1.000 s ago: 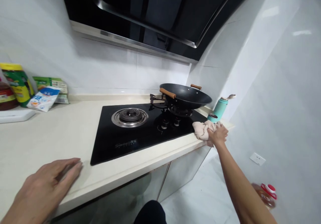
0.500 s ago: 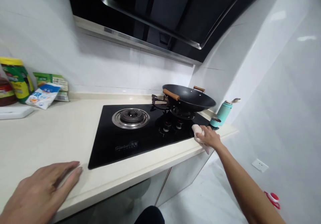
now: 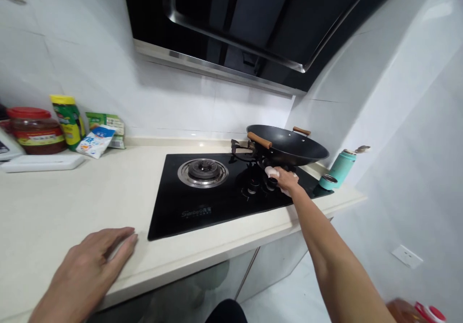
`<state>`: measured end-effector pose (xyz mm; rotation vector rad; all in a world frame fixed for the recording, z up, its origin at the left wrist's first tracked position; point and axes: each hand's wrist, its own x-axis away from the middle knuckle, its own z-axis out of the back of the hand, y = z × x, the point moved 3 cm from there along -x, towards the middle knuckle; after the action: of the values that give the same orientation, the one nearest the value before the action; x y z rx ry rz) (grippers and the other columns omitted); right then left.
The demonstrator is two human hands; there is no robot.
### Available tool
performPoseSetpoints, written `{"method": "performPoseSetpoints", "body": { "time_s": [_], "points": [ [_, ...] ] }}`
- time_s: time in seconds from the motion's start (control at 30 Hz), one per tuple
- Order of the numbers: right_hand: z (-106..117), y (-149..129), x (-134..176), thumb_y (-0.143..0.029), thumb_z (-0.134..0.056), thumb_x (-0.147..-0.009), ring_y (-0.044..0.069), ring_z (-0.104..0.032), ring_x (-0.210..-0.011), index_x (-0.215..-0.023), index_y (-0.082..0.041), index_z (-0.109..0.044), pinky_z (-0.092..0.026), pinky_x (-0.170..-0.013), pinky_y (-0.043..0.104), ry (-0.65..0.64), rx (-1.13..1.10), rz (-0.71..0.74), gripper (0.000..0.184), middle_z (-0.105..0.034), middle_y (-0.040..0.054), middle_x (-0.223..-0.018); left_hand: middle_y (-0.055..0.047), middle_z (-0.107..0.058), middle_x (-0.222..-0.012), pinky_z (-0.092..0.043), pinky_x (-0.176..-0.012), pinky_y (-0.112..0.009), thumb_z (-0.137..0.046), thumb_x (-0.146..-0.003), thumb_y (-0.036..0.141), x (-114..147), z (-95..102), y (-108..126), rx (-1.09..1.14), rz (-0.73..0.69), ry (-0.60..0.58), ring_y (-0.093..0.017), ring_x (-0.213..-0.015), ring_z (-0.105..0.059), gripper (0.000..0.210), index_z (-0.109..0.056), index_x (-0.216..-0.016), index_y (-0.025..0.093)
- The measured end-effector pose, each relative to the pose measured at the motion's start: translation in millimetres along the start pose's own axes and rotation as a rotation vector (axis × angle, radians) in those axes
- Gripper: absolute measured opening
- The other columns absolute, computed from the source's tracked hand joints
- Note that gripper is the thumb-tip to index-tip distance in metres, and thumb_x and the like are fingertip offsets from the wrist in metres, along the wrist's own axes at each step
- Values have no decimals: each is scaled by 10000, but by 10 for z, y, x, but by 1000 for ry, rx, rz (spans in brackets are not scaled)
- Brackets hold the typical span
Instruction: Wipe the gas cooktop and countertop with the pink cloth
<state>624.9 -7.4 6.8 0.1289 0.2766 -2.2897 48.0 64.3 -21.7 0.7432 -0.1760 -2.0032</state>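
My right hand (image 3: 287,179) is closed on a pale cloth (image 3: 272,171), pressed to the black glass gas stove (image 3: 213,219) just below the wok. Beside the hand are the stove's knobs (image 3: 252,186). A black wok (image 3: 289,145) with wooden handles sits on the right burner. The left burner (image 3: 203,169) is bare, with a metal ring around it. My left hand (image 3: 92,265) rests on the cream counter (image 3: 119,195) near the stove's front left corner, fingers stretched out and holding nothing.
Right of the wok stand a turquoise flask (image 3: 343,167) and its cup lid (image 3: 327,182). At the left are a red-lidded jar (image 3: 38,134), a yellow-capped container (image 3: 68,122), packets (image 3: 97,141) and a white board (image 3: 42,163). A range hood (image 3: 231,28) hangs above.
My right hand has moved the cloth from the stove's front right edge inward, up to just below the wok. The view has shifted left; my left hand stays on the counter.
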Motion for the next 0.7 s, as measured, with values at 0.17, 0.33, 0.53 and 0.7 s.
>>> {"method": "performPoseSetpoints", "body": {
  "time_s": [0.17,0.33,0.53,0.7],
  "points": [
    [98,145,364,-496,-352,-997,329,-522,-1291,-1463,-390,-479,-358,-1051,519,-5,22,16,495,-564,48,-1449,-62,-774,-1110,-517,-954,-412,-508,-879,549,14,30,37,27,-11,-15,-292,-1062,-693,433,-749,-1029,223],
    [106,162,979,-541,-421,-968,347,-533,-1240,-1426,-273,-524,-374,-1028,482,57,109,13,540,-602,110,-1360,-77,-753,-1177,-470,-996,-440,-466,-933,525,48,3,47,7,-75,-21,-307,-1145,-656,431,-731,-1086,221],
    [51,-388,1610,-588,-483,-933,301,-569,-1131,-1333,-204,-577,-384,-981,387,162,140,241,562,-641,115,-1247,-84,-737,-1197,-438,-985,-467,-445,-939,550,84,-66,67,-18,-139,35,-325,-1151,-636,452,-723,-1121,244],
    [29,-1342,1979,-574,-519,-919,308,-560,-1074,-1335,-256,-583,-368,-954,425,142,23,481,527,-650,95,-1209,-81,-739,-1193,-434,-957,-454,-418,-937,525,104,-24,122,-24,-115,36,-323,-1150,-636,462,-736,-1112,239]
  ]
}}
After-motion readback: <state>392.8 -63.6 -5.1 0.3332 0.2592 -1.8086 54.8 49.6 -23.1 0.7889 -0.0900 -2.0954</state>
